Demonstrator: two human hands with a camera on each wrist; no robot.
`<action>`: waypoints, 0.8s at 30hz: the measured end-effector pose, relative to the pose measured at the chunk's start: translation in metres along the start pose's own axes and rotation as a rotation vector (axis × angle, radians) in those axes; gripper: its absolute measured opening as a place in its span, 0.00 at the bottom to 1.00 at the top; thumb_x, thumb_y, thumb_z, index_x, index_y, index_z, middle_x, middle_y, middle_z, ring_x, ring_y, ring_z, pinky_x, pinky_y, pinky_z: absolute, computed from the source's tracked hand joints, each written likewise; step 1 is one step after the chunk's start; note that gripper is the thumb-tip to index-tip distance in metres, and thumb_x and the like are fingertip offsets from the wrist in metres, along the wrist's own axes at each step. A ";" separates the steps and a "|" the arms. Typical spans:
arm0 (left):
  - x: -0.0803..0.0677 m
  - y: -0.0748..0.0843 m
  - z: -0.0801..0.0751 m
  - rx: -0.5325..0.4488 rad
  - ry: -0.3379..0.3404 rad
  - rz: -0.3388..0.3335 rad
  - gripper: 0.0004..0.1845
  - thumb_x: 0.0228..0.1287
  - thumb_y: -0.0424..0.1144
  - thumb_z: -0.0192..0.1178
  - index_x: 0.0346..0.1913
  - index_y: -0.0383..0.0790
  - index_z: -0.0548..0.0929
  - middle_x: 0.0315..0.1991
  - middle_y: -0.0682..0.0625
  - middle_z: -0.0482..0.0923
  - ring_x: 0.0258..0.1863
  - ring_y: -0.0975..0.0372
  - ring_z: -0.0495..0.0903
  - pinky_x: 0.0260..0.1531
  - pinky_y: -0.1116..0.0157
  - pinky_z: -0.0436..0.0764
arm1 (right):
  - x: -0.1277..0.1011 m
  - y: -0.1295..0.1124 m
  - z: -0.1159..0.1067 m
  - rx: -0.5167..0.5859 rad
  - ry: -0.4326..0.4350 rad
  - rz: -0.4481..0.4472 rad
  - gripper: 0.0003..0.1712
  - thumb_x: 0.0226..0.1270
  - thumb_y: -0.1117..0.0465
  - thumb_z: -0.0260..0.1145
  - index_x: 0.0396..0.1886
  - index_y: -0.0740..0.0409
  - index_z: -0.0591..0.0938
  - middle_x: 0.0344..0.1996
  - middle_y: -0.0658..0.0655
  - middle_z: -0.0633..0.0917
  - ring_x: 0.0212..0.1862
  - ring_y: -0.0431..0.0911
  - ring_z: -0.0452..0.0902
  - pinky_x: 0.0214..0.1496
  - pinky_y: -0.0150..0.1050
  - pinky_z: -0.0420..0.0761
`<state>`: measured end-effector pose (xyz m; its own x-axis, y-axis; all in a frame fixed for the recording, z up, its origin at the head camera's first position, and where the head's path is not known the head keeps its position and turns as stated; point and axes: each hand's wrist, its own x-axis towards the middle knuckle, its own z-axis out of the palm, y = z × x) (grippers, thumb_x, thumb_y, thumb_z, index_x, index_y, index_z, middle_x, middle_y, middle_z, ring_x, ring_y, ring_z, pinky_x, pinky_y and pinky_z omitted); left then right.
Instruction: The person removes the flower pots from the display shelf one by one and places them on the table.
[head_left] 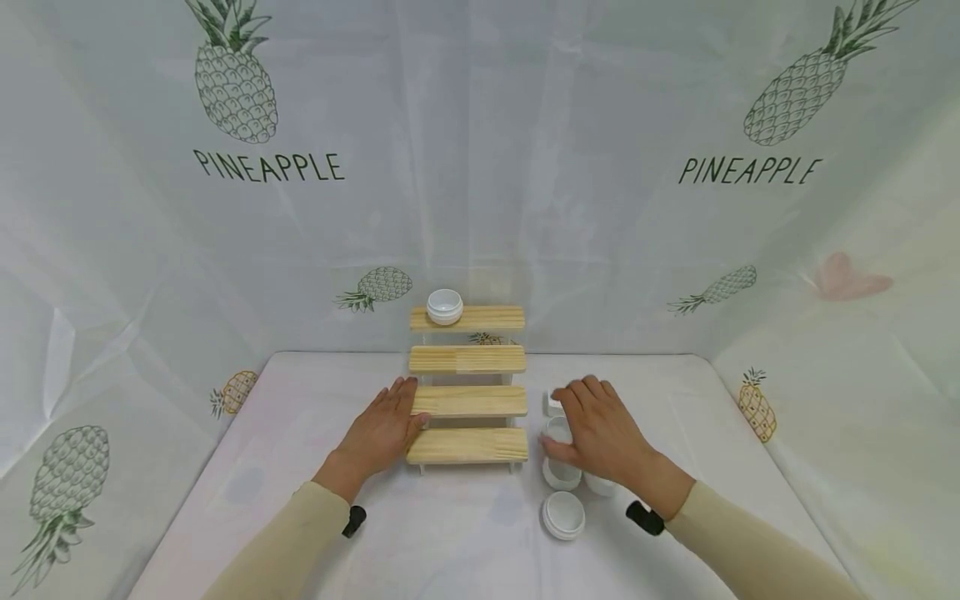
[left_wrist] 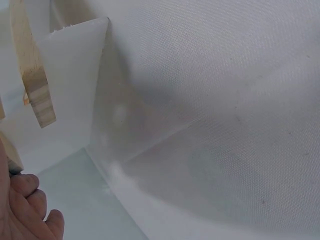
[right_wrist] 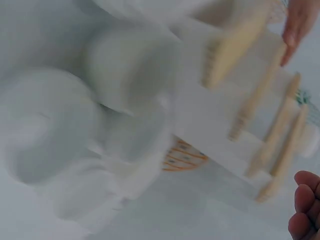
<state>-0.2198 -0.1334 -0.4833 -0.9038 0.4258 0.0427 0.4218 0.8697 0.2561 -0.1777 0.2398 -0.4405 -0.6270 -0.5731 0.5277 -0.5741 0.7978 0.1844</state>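
A four-step wooden stand (head_left: 480, 446) with pale planks and translucent side panels stands mid-table. My left hand (head_left: 380, 427) rests against its left side, fingers along the plank end and thumb near the second-lowest step. On the top step sits one small white cup (head_left: 445, 308), towards the left. To the right of the stand, my right hand (head_left: 600, 429) is over several more white cups, thumb and fingers spread apart, partly hiding them. The nearest white cup (head_left: 563, 515) stands in front of that hand. In the right wrist view, blurred white cups (right_wrist: 50, 125) fill the left side.
The white tabletop (head_left: 420, 542) reaches to a fabric backdrop (head_left: 510, 208) printed with pineapples, which also encloses both sides. Each wrist wears a dark strap device; the right one (head_left: 645, 517) is close to the cups.
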 end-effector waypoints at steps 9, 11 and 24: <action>0.000 -0.002 0.001 0.006 0.017 0.018 0.40 0.87 0.54 0.46 0.82 0.25 0.52 0.83 0.32 0.55 0.84 0.41 0.53 0.83 0.43 0.56 | 0.123 0.009 0.005 -0.038 0.015 0.004 0.38 0.69 0.35 0.69 0.57 0.66 0.81 0.47 0.64 0.85 0.48 0.60 0.76 0.48 0.52 0.77; -0.001 -0.001 0.000 0.004 0.024 0.019 0.40 0.87 0.53 0.46 0.82 0.24 0.53 0.82 0.31 0.56 0.83 0.41 0.54 0.82 0.43 0.57 | 0.147 0.007 0.009 -0.048 -0.016 0.028 0.38 0.70 0.35 0.67 0.57 0.65 0.81 0.48 0.64 0.85 0.49 0.59 0.76 0.50 0.53 0.77; 0.001 -0.002 0.000 0.024 0.010 0.001 0.41 0.87 0.57 0.43 0.83 0.27 0.51 0.83 0.34 0.54 0.85 0.44 0.51 0.84 0.46 0.55 | 0.235 -0.018 0.028 -0.022 -0.290 0.164 0.41 0.72 0.28 0.58 0.57 0.62 0.80 0.58 0.61 0.81 0.59 0.56 0.71 0.61 0.52 0.75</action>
<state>-0.2211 -0.1346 -0.4834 -0.9042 0.4240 0.0524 0.4239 0.8753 0.2325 -0.3291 0.0855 -0.3437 -0.8358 -0.4636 0.2940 -0.4436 0.8859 0.1359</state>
